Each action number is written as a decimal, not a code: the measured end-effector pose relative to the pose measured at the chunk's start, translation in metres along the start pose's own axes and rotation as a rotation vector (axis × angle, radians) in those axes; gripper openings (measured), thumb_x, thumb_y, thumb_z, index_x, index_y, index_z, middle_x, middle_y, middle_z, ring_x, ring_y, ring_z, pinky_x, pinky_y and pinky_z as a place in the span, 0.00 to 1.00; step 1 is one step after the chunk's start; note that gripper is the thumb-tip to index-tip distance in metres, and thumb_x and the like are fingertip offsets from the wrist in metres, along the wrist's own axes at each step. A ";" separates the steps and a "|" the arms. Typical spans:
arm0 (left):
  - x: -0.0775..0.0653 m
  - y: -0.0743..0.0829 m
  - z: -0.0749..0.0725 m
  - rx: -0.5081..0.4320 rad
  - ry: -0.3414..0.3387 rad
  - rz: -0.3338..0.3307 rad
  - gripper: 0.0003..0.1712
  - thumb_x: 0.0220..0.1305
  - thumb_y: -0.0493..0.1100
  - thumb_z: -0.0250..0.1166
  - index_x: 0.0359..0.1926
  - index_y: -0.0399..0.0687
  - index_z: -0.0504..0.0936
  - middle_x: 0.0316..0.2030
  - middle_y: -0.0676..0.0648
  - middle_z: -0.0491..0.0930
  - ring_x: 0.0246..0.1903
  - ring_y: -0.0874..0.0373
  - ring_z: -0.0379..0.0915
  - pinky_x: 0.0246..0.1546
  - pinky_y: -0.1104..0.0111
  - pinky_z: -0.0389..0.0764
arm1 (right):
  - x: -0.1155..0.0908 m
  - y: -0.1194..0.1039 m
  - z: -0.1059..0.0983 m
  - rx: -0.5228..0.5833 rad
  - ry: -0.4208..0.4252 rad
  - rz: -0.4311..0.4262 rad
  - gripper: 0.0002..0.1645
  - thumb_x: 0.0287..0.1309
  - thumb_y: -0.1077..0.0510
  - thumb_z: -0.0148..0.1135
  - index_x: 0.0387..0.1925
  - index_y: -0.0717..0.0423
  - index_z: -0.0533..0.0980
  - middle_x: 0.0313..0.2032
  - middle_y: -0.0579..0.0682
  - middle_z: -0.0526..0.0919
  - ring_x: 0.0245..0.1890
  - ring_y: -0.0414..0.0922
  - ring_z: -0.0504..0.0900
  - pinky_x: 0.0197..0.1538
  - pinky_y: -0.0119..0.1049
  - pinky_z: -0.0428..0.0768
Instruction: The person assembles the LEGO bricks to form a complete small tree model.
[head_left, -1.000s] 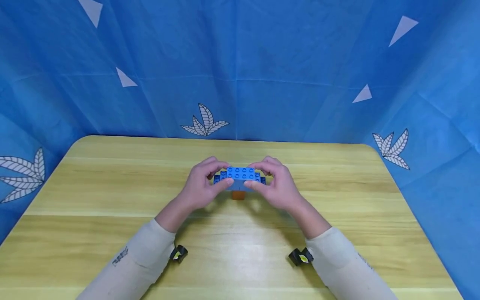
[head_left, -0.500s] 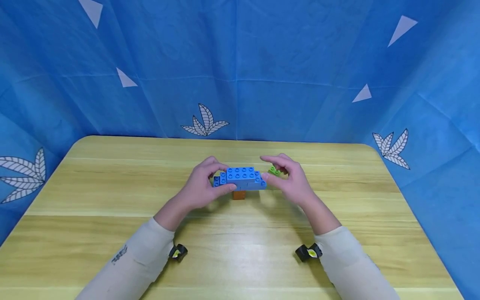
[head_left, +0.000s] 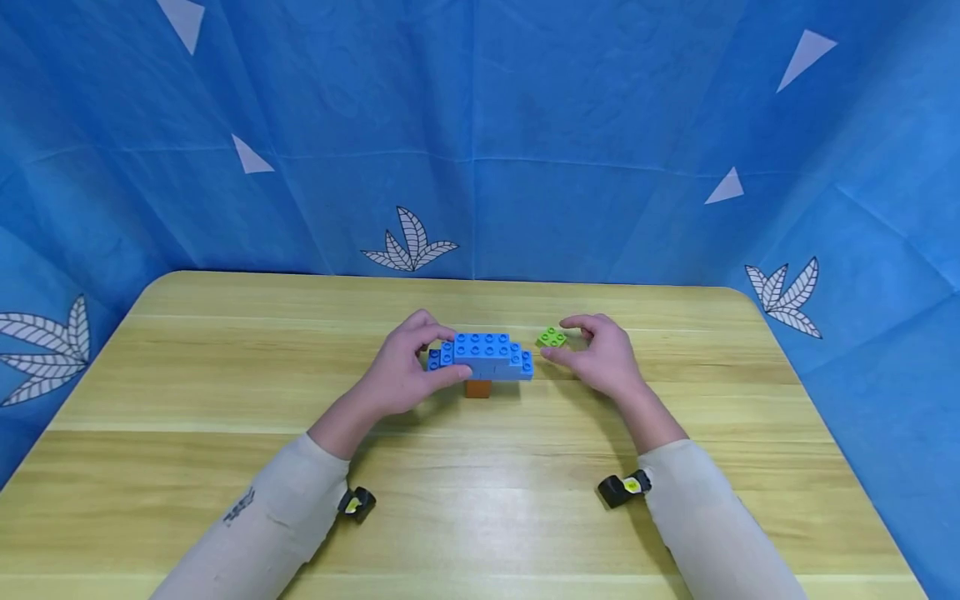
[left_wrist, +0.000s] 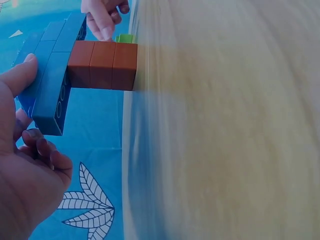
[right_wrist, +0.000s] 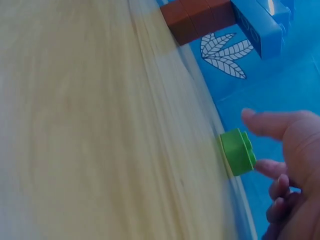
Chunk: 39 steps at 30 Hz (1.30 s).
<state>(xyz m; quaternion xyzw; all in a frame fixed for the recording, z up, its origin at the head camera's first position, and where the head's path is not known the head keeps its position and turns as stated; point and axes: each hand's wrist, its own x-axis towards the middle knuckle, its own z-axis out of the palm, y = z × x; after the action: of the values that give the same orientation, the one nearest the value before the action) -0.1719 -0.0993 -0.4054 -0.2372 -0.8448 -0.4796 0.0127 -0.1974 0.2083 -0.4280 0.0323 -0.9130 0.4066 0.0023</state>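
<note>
A toy-brick structure stands upright on the table: stepped blue bricks [head_left: 491,354] widen out on top of a brown brick column [left_wrist: 102,65]. My left hand [head_left: 401,371] grips the left side of the blue layers, thumb on the near face and fingers behind. To the right lies a single small green brick [head_left: 551,337], studs up. My right hand [head_left: 603,358] is beside it, thumb and forefinger spread apart around it. In the right wrist view the thumb is clear of the green brick [right_wrist: 238,152], while a fingertip is very close; contact cannot be told.
The wooden table [head_left: 480,500] carries the bricks near its middle. Behind and at the sides hangs a blue cloth [head_left: 480,125] with leaf and triangle prints. Black wrist devices [head_left: 624,488] hang under both sleeves.
My right hand has let go of the blue bricks and moved right to the green brick, which it had hidden before. The left hand keeps its hold in the same place.
</note>
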 end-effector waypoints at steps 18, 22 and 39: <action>0.003 -0.001 0.002 0.006 0.015 0.024 0.24 0.56 0.48 0.77 0.51 0.41 0.85 0.38 0.49 0.69 0.38 0.53 0.65 0.35 0.61 0.68 | -0.001 -0.014 0.001 0.119 0.051 -0.025 0.24 0.53 0.49 0.76 0.47 0.58 0.82 0.36 0.59 0.70 0.36 0.50 0.65 0.39 0.43 0.63; 0.003 -0.001 0.002 0.002 0.011 0.012 0.24 0.56 0.48 0.77 0.51 0.41 0.85 0.38 0.49 0.69 0.38 0.53 0.65 0.35 0.61 0.68 | -0.008 -0.033 -0.005 0.216 0.058 -0.105 0.21 0.54 0.52 0.76 0.46 0.58 0.82 0.34 0.63 0.66 0.34 0.49 0.63 0.37 0.42 0.61; 0.004 -0.004 0.002 -0.029 0.007 -0.019 0.24 0.56 0.48 0.78 0.51 0.42 0.85 0.37 0.49 0.70 0.38 0.53 0.66 0.35 0.62 0.69 | -0.019 -0.084 -0.004 0.321 -0.049 -0.373 0.16 0.53 0.58 0.76 0.44 0.57 0.84 0.31 0.54 0.68 0.37 0.49 0.66 0.38 0.44 0.63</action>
<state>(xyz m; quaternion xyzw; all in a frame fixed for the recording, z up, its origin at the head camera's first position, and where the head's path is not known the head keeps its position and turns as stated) -0.1768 -0.0980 -0.4087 -0.2276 -0.8400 -0.4925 0.0076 -0.1733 0.1562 -0.3633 0.2103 -0.8147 0.5380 0.0500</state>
